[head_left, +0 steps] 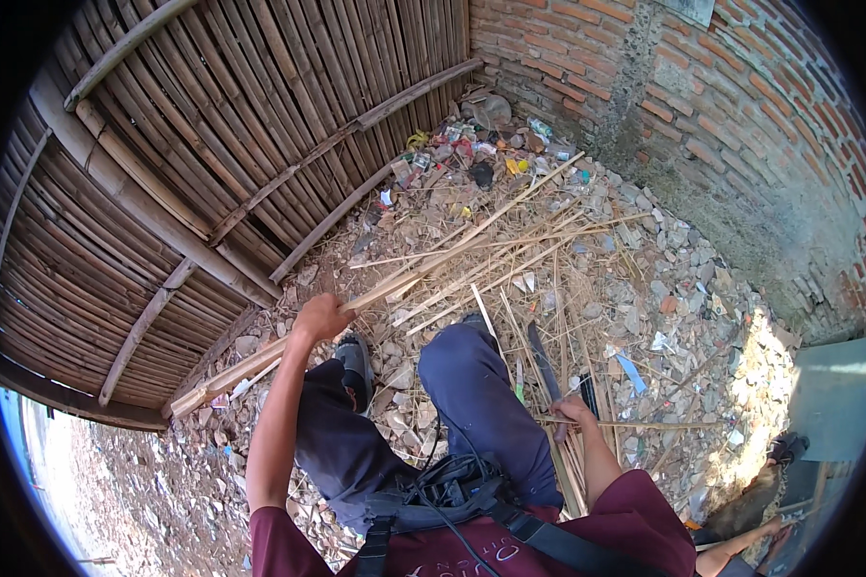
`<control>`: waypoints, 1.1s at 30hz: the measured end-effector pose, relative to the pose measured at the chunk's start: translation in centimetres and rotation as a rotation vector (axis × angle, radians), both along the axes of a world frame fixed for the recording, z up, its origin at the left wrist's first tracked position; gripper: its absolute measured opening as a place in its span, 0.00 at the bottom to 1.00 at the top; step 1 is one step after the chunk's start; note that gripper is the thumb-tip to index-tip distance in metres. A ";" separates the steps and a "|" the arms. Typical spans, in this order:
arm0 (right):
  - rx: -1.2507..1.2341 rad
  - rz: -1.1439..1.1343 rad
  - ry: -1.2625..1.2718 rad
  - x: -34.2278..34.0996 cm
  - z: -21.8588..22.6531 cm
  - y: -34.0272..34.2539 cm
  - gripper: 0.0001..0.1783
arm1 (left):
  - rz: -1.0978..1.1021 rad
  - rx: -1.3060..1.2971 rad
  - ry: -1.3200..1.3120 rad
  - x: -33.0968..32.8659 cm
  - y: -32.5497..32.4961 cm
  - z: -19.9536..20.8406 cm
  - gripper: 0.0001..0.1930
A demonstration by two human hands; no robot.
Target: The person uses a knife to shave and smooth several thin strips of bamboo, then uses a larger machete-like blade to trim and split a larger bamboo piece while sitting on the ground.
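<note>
My left hand (324, 315) is closed around a long split bamboo pole (423, 255), which slants from the lower left past my shoe towards the brick wall. Beside my right knee, a machete (543, 363) with a dark blade points away from me. The fingers of my right hand (573, 411) curl around it where blade meets handle, and the brown handle end shows below them. Right next to that hand lies a black, narrow object (589, 392), perhaps a sheath. Several thin bamboo strips (510, 260) are spread on the ground ahead of my knees.
A bamboo slat wall (260, 106) rises on the left, and a brick wall (741, 144) curves around the right. Litter (481, 154) gathers in their corner. Stones and rubble (664, 317) cover the ground. At lower right another person's arm (741, 548) shows near a greenish panel (832, 394).
</note>
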State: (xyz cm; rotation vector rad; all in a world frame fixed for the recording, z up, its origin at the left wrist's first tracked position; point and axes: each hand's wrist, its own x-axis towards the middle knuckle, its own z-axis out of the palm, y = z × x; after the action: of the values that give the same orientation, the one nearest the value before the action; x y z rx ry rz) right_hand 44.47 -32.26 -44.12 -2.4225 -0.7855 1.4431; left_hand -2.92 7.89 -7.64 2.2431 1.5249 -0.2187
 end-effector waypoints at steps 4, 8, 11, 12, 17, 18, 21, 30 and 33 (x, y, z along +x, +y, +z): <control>0.130 0.053 -0.203 0.5 3.7 0.1 0.26 | 0.009 0.035 0.080 1.4 -0.6 3.7 0.25; 0.227 -0.060 -0.436 0.0 4.9 2.0 0.26 | 0.007 0.124 0.151 0.0 -1.4 5.4 0.24; 0.320 -0.146 -0.604 -0.2 5.9 3.5 0.25 | -0.049 0.146 0.203 -0.3 -2.1 7.3 0.23; 0.391 -0.190 -0.684 0.1 6.0 4.0 0.24 | -0.047 0.147 0.198 0.0 -2.2 7.8 0.23; 0.512 -0.261 -0.792 0.3 9.7 8.6 0.23 | -0.036 0.118 0.314 0.4 -2.0 9.5 0.22; 0.533 -0.274 -0.815 0.5 10.3 9.4 0.23 | -0.030 0.118 0.312 0.6 -2.0 9.6 0.22; 0.578 -0.338 -0.847 2.2 10.9 11.1 0.25 | -0.049 0.178 0.325 1.7 -1.6 10.2 0.21; 0.855 -0.209 -0.307 2.8 16.7 17.3 0.28 | -0.267 0.219 0.411 4.6 -1.1 11.4 0.15; 0.843 -0.214 0.071 -1.3 17.6 18.3 0.31 | -0.274 0.220 0.403 5.7 -0.3 12.3 0.14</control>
State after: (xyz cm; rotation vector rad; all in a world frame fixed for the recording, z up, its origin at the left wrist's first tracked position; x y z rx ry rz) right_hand 43.22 -14.00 -26.54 -1.7293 -0.8571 0.8546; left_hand 2.73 7.54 4.62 2.7079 1.4814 -0.6473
